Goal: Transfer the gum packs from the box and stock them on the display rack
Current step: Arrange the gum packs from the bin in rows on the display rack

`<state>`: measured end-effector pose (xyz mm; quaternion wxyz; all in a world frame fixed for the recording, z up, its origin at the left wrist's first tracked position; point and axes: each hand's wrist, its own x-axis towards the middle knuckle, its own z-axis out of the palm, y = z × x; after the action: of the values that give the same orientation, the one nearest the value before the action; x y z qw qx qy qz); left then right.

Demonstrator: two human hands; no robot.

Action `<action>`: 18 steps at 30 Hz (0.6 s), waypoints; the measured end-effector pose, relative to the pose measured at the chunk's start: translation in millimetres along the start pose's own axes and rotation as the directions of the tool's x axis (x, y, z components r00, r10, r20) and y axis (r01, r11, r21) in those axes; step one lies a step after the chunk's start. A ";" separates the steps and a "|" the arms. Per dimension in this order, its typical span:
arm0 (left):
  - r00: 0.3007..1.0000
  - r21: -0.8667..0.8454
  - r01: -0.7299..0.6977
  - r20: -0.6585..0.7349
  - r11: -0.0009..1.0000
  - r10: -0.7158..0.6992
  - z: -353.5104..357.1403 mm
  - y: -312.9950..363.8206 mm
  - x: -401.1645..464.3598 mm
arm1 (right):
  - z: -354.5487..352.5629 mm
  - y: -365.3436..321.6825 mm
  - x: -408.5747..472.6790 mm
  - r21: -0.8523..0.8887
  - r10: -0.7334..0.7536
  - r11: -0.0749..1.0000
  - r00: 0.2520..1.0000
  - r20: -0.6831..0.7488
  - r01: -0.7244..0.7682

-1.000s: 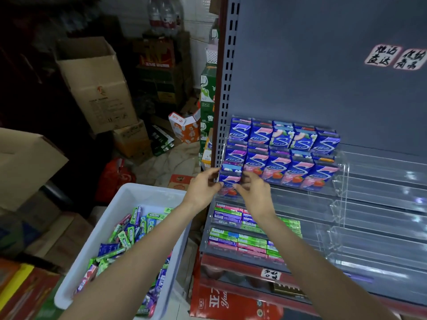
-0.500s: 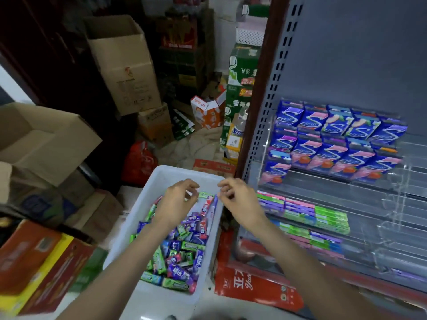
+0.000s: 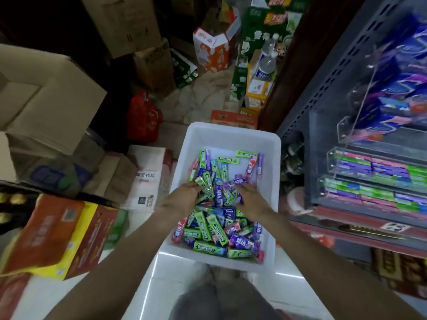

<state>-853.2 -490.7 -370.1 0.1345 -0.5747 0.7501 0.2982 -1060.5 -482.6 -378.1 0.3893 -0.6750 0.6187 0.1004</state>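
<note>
A white plastic box stands on the floor in front of me, holding a loose pile of gum packs in green, purple, blue and pink. Both hands are down in the pile. My left hand lies back up, its fingertips buried beside a tilted green pack; its grip is hidden. My right hand rests flat on the packs, fingers stretched toward a purple pack. The display rack stands at the right, with stick packs in its clear trays and blue-purple packs higher up.
Cardboard cartons crowd the left side and the back. An orange and yellow carton lies at the lower left. A red bag sits behind the box. Green cases and a water bottle stand by the rack's post.
Both hands left the blue-purple packs on the rack, swung down over the box and now reach into the gum pile. My view has tilted down toward the floor.
</note>
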 end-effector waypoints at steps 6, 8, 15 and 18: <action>0.998 0.308 0.013 -0.059 0.951 0.006 7.1 5.3 -3.9 | 3.4 5.0 2.2 -0.030 0.062 0.998 0.997 0.037 -0.061; 0.995 0.307 0.030 -0.095 0.951 -0.001 6.2 6.6 -3.1 | 2.2 4.8 3.1 -0.041 0.069 0.997 0.997 0.028 -0.068; 0.981 0.004 0.023 -0.194 1.000 -0.022 5.8 0.3 1.2 | 1.2 7.9 2.8 -0.054 0.044 0.998 0.999 0.025 -0.043; 0.966 -0.224 -0.040 -0.256 0.974 -0.019 5.0 0.1 0.0 | -0.4 9.9 4.6 -0.078 0.040 0.996 0.998 0.045 -0.036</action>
<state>-853.9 -487.7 -374.0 -0.0320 -0.6160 0.7252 0.3058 -1068.7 -485.7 -384.7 0.3751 -0.6751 0.6179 0.1473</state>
